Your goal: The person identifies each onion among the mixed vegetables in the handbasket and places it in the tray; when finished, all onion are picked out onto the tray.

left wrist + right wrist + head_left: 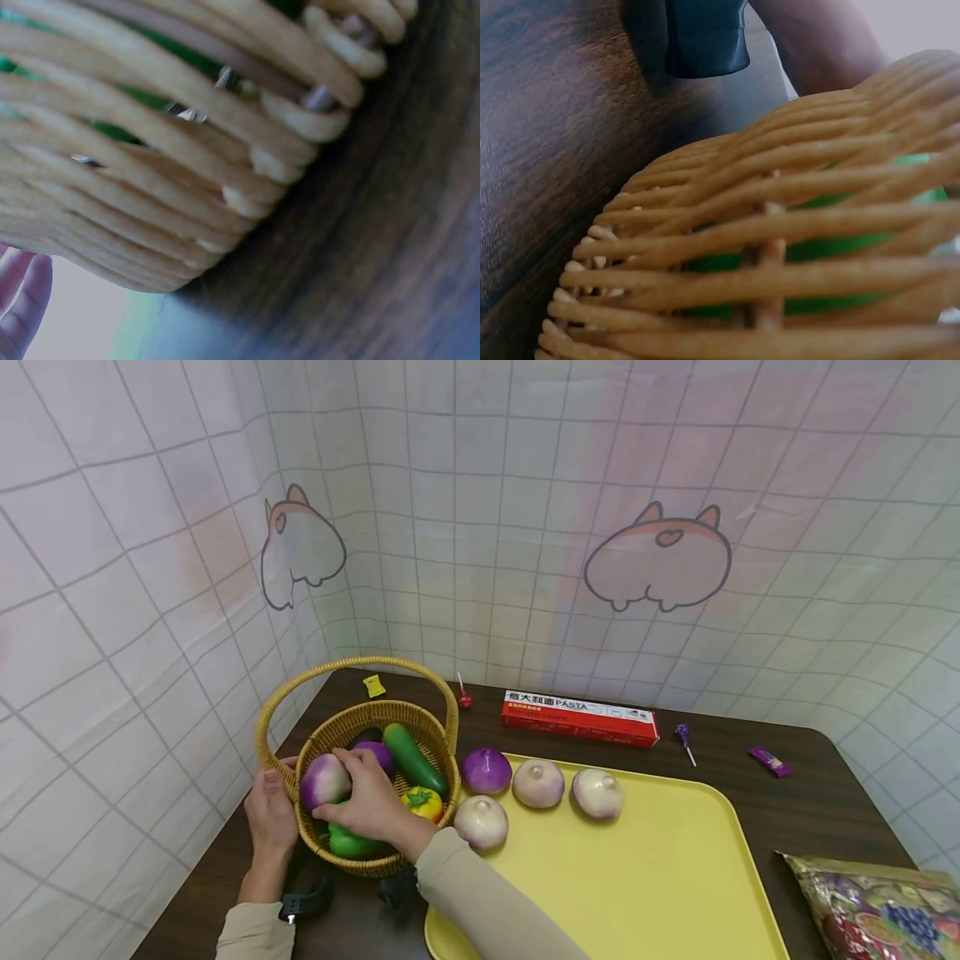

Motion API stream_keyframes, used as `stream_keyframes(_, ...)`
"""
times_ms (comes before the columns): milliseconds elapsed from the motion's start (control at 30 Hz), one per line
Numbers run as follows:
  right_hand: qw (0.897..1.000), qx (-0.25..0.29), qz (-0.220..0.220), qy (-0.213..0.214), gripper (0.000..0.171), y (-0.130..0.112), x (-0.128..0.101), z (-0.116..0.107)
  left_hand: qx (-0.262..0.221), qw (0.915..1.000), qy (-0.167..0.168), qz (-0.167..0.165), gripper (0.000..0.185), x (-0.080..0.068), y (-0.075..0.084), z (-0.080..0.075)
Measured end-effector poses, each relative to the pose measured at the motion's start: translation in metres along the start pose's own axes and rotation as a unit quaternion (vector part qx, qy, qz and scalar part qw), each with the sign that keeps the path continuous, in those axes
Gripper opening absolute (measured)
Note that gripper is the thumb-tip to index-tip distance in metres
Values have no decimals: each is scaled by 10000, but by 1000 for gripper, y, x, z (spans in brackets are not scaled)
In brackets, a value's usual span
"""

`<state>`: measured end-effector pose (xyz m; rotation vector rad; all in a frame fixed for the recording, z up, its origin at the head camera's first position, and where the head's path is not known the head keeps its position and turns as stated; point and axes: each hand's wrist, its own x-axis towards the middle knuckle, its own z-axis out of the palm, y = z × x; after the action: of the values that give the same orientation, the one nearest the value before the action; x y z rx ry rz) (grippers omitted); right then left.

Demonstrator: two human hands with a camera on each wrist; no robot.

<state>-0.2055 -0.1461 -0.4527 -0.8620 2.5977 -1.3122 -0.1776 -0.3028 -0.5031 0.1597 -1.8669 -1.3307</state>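
A wicker basket (378,863) with a tall handle stands at the left of the table. My right hand (371,797) reaches over it and grips a purple-and-white turnip (324,781) between thumb and fingers, at the basket's left side. Inside lie a green cucumber (414,760), a purple vegetable (378,755), a green pepper (352,843) and a yellow-red one (423,803); a dark vegetable (366,737) is partly hidden. My left hand (272,810) rests against the basket's outer left side near the handle's base. Its fingertips (30,292) show beside the weave in the left wrist view.
Right of the basket, a yellow tray (637,877) bears several turnips (538,783) near its back left corner. Behind it lie a red pasta box (577,718), lollipops (682,737) and wrapped candies (769,762). A printed bag (885,902) lies at the right.
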Motion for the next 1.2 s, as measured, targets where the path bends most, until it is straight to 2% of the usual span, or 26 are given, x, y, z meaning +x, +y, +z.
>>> stream_keyframes(200,9999,144,-67,63,76,0,-2,1,15,10000,13,7,57,0,1,0)
stream_keyframes(400,9996,178,-128,166,80,0,-3,2,56,10000,60,-15,58,0,0,1)
stream_keyframes(600,9961,723,-9,503,84,-2,-8,-4,24,10000,12,7,59,0,1,0)
stream_keyframes(800,9846,1618,107,646,84,-3,-17,-15,-104,9999,-54,-36,58,1,3,0)
stream_keyframes(933,9771,2018,-28,670,82,-3,-27,-25,-153,9999,-44,7,57,3,2,0)
stream_keyframes(1000,9721,2264,-115,606,82,-1,-32,-30,-123,9999,-34,26,59,1,15,0)
stream_keyframes(1033,9695,2380,-163,559,83,0,-34,-32,-113,9999,-22,20,60,1,16,1)
stream_keyframes(1167,9555,2910,-272,394,83,5,-44,-41,-48,10000,22,-36,61,-1,15,0)
stream_keyframes(1200,9517,3031,-287,393,83,6,-48,-44,-43,10000,23,-57,60,0,8,0)
